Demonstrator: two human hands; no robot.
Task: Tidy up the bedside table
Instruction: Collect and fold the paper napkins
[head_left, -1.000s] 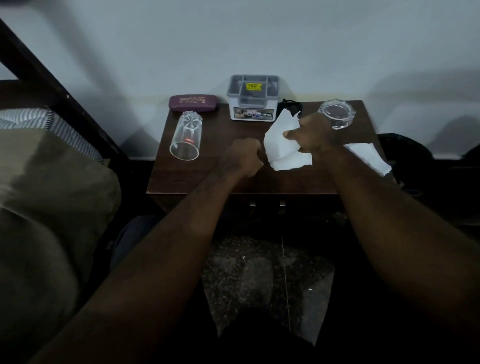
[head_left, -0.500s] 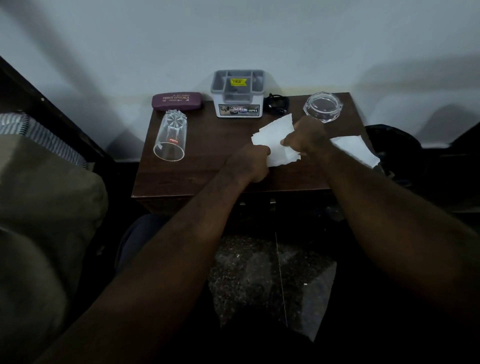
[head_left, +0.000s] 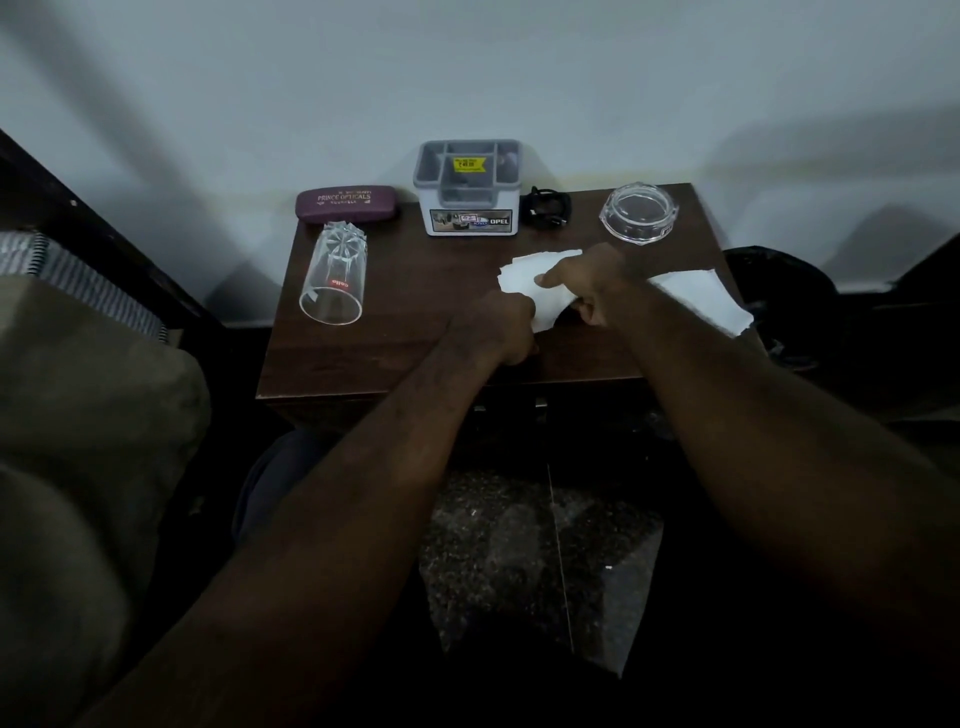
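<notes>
A dark wooden bedside table stands against the wall. Above its middle, both my hands hold one white tissue. My left hand pinches its near edge and my right hand grips its right side. A second white tissue lies at the table's right edge, partly under my right forearm. A clear drinking glass lies on its side at the left. Along the back stand a maroon spectacle case, a grey and white organiser box, a black cable bundle and a clear glass ashtray.
A bed with an olive pillow and striped fabric fills the left side. A dark bin sits to the right of the table. Speckled stone floor shows below, between my arms.
My left hand has come over from the table's middle and taken hold of the tissue that my right hand was holding alone. The tissue now hangs lower and flatter between both hands.
</notes>
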